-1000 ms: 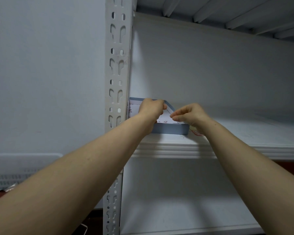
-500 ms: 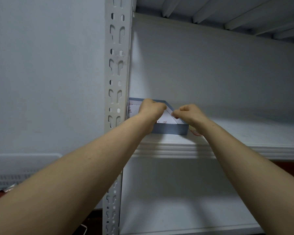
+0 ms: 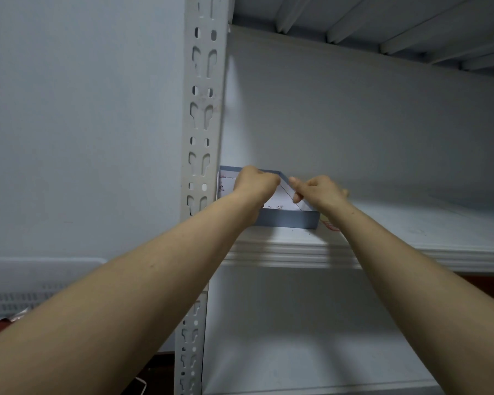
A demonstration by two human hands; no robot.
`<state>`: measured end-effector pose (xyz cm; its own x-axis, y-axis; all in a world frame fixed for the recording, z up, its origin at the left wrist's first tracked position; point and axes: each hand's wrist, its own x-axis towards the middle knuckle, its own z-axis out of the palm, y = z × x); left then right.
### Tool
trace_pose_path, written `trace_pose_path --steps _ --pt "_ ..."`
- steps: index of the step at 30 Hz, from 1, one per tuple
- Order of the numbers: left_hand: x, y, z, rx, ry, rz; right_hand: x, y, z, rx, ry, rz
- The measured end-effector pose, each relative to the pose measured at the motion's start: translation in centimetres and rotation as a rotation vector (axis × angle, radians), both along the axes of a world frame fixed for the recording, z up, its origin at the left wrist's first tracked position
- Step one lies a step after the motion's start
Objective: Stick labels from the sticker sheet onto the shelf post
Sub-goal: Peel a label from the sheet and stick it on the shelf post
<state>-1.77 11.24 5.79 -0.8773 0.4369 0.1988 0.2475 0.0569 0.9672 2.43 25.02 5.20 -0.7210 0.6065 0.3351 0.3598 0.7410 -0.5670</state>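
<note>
Curls right hand point(image 3: 318, 191) tighter over white paper sticker sheet point(image 3: 281, 201), thumb lifting toward 11 o'clock; keeps left hand point(image 3: 255, 182) fisted at 9 o'clock, holds unclear. Suggests peeling underway.

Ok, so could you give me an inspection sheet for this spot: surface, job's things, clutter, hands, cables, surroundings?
Surface: white shelf, ribbed front edge.
Job's things: sticker sheet lies in a shallow blue-grey box beside the perforated shelf post; no label seen on the post.
Clutter: red-printed slip on the shelf, right of the box.
Hands: left hand curled over the box, right hand pinched at its right wall; what they hold is hidden.
Cables: white loop at the bottom edge, perhaps a cable.
Surroundings: pale wall; white perforated basket lower left.
</note>
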Motion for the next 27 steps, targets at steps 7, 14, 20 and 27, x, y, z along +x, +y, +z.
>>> trace_pose_path --steps 7,14,20,27 --pt "1.9 -2.0 -0.2 0.051 0.463 0.074 0.5 -1.8 -0.1 0.125 0.278 0.142" --pt "2.0 -6.1 -0.5 0.323 0.888 0.415 1.1 -7.2 -0.1 -0.224 0.394 0.451" --pt "0.8 -9.6 -1.9 0.337 0.525 0.464 1.4 -10.9 -2.2 -0.638 0.360 0.561" --pt "-0.9 -11.0 -2.5 0.310 0.061 0.147 1.5 -13.0 -4.9 -0.562 0.445 0.510"
